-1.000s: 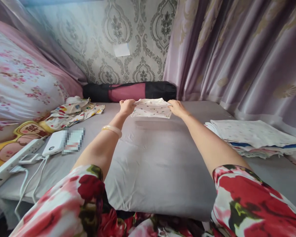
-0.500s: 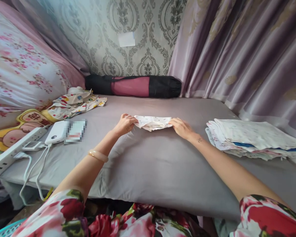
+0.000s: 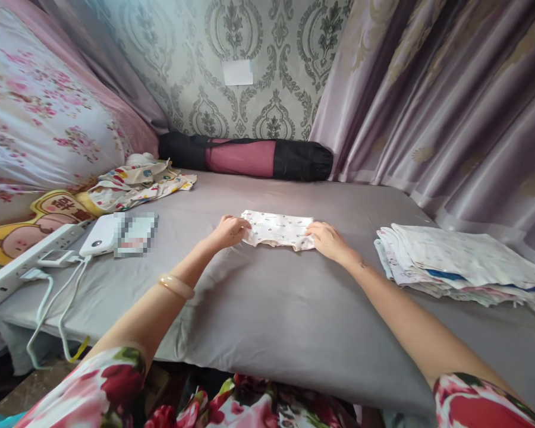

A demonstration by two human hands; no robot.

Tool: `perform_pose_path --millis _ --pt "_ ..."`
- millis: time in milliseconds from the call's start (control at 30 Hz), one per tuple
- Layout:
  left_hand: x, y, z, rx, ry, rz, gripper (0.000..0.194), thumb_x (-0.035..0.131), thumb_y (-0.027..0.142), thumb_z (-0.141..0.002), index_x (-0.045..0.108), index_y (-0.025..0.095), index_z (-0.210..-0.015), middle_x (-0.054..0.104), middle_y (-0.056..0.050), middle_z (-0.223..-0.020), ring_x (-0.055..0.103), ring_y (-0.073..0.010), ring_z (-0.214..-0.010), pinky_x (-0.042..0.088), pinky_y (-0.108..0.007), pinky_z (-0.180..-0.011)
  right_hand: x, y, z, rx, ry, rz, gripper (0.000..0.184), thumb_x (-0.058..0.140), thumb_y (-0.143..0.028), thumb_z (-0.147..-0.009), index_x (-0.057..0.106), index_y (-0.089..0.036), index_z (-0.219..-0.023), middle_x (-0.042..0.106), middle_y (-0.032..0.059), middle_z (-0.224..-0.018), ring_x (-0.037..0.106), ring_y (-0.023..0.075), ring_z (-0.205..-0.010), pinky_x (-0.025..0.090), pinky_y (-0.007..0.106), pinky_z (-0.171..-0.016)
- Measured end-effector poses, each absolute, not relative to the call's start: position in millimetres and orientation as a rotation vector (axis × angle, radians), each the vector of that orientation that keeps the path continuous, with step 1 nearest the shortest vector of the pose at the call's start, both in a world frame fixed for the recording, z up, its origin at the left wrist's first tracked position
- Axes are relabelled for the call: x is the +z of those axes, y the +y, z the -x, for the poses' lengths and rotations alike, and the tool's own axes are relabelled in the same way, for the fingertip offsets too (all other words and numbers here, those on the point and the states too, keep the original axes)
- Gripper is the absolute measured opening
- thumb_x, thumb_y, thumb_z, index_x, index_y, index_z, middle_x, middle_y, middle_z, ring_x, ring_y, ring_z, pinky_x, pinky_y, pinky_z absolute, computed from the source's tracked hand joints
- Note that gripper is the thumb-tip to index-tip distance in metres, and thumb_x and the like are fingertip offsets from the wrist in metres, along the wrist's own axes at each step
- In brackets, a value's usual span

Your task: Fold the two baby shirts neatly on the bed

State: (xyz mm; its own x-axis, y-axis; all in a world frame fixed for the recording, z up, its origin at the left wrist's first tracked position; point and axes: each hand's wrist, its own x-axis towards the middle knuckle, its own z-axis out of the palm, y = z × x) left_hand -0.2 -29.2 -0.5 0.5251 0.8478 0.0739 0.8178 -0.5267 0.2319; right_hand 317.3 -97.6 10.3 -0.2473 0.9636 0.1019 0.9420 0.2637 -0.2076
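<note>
A small white baby garment (image 3: 279, 229) with a fine dark print lies folded into a wide strip on the grey sheet (image 3: 267, 309). Its near edge is uneven, with a shallow dip in the middle. At the left end, my left hand (image 3: 232, 230) pinches the cloth between thumb and fingers. My right hand (image 3: 329, 239) grips the opposite end the same way, its fingers resting over the corner. Whether it is a top or shorts I cannot tell.
To the right sits a stack of folded clothes (image 3: 463, 261). A crumpled printed cloth (image 3: 138, 184), a white power bank (image 3: 100, 235), a power strip (image 3: 35, 261) with cables and a yellow cushion (image 3: 22, 232) are on the left. A black and pink rolled bag (image 3: 241, 157) lies along the wall.
The garment has gone from bunched, with an opening facing me, to lying flatter with its printed face showing. Both hands keep hold of its ends. The view has shifted slightly.
</note>
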Motion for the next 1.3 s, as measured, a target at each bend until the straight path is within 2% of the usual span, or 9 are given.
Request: perform_pose_path --millis 100,200,333,533,700,833,1133,1300 --pt "5.0 -27.4 -36.5 0.378 1.463 -2.606 0.041 0.037 0.015 -0.089 0.062 0.024 -0.121 0.066 -0.003 -0.128 0.058 -0.0196 -0.120 0.035 -0.034 -0.107 9.7 -80.4 -281.6 0.144 -2.274 1.756 0.047 0.036 -0.007 -0.089 0.062 -0.017 -0.127 0.059 0.0069 -0.136 0.051 0.0195 -0.125 0.035 0.029 -0.108" --pt "1.6 -28.8 -70.5 0.338 1.437 -2.674 0.041 0.035 0.020 -0.095 0.051 0.021 -0.133 0.054 -0.008 -0.142 0.046 -0.0220 -0.134 0.029 -0.040 -0.113 4.2 -65.9 -246.9 0.118 -2.269 1.772 0.047 0.031 -0.016 -0.096 0.051 -0.014 -0.139 0.050 0.0100 -0.146 0.044 0.0207 -0.134 0.029 0.032 -0.112" --pt "-13.2 -28.1 -88.8 0.277 1.449 -2.696 0.041 0.029 0.024 -0.099 0.045 0.018 -0.137 0.045 -0.013 -0.149 0.029 -0.0262 -0.144 0.020 -0.050 -0.117 -6.4 -54.7 -223.8 0.132 -2.272 1.852 0.052 0.027 -0.019 -0.097 0.041 -0.006 -0.145 0.039 0.0147 -0.153 0.029 0.0252 -0.144 0.021 0.039 -0.117" --pt "-30.1 -25.2 -82.4 0.282 1.487 -2.671 0.046 0.024 0.032 -0.102 0.041 0.019 -0.142 0.043 -0.012 -0.150 0.032 -0.0270 -0.142 0.020 -0.050 -0.116 -24.7 -50.3 -222.9 0.126 -2.237 1.859 0.054 0.025 -0.025 -0.099 0.038 -0.008 -0.147 0.035 0.0148 -0.155 0.029 0.0230 -0.144 0.017 0.041 -0.119" --pt "-29.5 -24.1 -80.3 0.242 1.520 -2.640 0.047 0.025 0.034 -0.101 0.039 0.019 -0.144 0.039 -0.012 -0.153 0.031 -0.0290 -0.142 0.017 -0.053 -0.116 -26.0 -52.0 -224.3 0.131 -2.230 1.897 0.055 0.022 -0.032 -0.100 0.036 -0.011 -0.149 0.034 0.0128 -0.156 0.028 0.0254 -0.144 0.016 0.045 -0.119" --pt "-27.1 -23.5 -75.9 0.258 1.565 -2.634 0.048 0.027 0.040 -0.101 0.042 0.017 -0.141 0.040 -0.014 -0.151 0.032 -0.0299 -0.140 0.019 -0.049 -0.116 -24.5 -54.1 -231.8 0.138 -2.229 1.936 0.057 0.021 -0.036 -0.101 0.036 -0.009 -0.149 0.033 0.0141 -0.156 0.026 0.0268 -0.145 0.016 0.048 -0.119" --pt "-16.5 -20.5 -61.8 0.219 1.624 -2.609 0.041 0.028 0.041 -0.101 0.050 0.020 -0.128 0.048 -0.015 -0.140 0.036 -0.0267 -0.138 0.024 -0.048 -0.114 -23.0 -64.2 -268.2 0.097 -2.189 2.062 0.058 0.019 -0.035 -0.101 0.036 -0.007 -0.149 0.032 0.0132 -0.157 0.024 0.0250 -0.146 0.011 0.046 -0.120" --pt "-24.4 -6.8 -39.5 0.136 1.683 -2.514 0.051 0.021 0.043 -0.101 0.040 0.020 -0.143 0.031 -0.012 -0.158 0.021 -0.0270 -0.147 0.019 -0.049 -0.117 -23.4 -70.9 -288.2 0.071 -2.165 2.120 0.060 0.020 -0.036 -0.101 0.034 -0.004 -0.150 0.027 0.0137 -0.159 0.020 0.0257 -0.148 0.013 0.047 -0.120"
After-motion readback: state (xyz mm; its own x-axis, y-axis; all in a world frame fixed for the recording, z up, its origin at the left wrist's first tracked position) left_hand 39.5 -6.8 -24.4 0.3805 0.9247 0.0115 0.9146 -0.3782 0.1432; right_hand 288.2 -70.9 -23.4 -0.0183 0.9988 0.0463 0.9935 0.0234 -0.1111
